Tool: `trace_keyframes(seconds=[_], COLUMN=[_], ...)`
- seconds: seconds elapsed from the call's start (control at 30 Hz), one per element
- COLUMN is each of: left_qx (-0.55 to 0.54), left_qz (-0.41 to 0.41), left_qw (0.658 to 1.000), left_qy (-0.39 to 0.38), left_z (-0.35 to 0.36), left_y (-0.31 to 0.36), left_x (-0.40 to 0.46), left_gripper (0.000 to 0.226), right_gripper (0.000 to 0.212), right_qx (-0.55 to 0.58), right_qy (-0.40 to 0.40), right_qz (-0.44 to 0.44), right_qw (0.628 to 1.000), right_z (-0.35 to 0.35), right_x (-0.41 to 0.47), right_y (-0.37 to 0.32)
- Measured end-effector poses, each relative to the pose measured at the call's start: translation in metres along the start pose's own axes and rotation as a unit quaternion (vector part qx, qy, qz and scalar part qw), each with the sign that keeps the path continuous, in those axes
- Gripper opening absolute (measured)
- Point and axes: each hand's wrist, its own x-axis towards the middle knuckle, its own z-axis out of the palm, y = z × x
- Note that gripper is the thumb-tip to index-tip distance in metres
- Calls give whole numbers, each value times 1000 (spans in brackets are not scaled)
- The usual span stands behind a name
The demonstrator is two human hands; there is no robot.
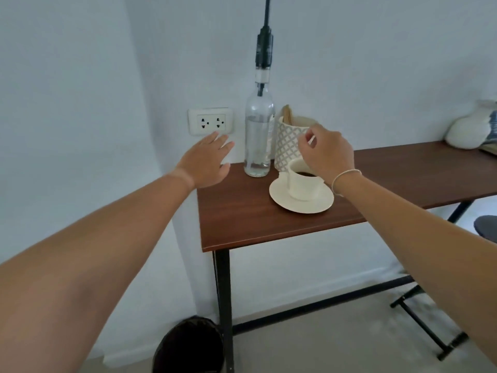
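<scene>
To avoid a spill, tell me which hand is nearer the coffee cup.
Right. The right hand hovers just above the coffee cup; the left hand is left of the bottle.

The white cup (301,184), holding dark coffee, stands upright on its round white saucer (282,201).

Your one head camera is looking forward and down, fairly close over the counter (269,224) corner.

The near half of the bench (255,227) lies open to a reach from the front. At the back left a glass bottle (258,141), patterned pot (286,146) and cup (300,184) on its saucer (298,205) crowd together, barring the wall side.
</scene>
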Motion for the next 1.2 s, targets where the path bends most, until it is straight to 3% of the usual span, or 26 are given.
trace_keyframes(seconds=[0.2,0.33,0.63,0.77,0.9,1.07,1.2], left_qx=[-79,-115,-218,-283,-336,-408,-494], left_qz=[-48,-108,-217,-216,-239,-290,-337], left_qw=[995,983,928,908,883,832,764], left_qy=[-23,-92,-211,-222,-224,-239,-242], left_z=[17,29,50,52,52,49,45], left_y=[73,99,103,103,109,123,129], left_x=[20,28,31,40,48,57,60], left_gripper=[53,56,58,44,45,42,43], right_gripper=[28,28,39,39,38,36,34], right_qx=[3,15,108,150,147,175,208], right_qy=[-29,-78,-226,-266,-309,-330,-324], right_qz=[35,86,181,218,232,264,297], right_qw=[999,993,951,927,910,889,874], right_z=[-15,-6,31,33,36,39,42], right_x=[11,10,4,12,14,18,18], right_y=[83,120,137,137,135,135,135])
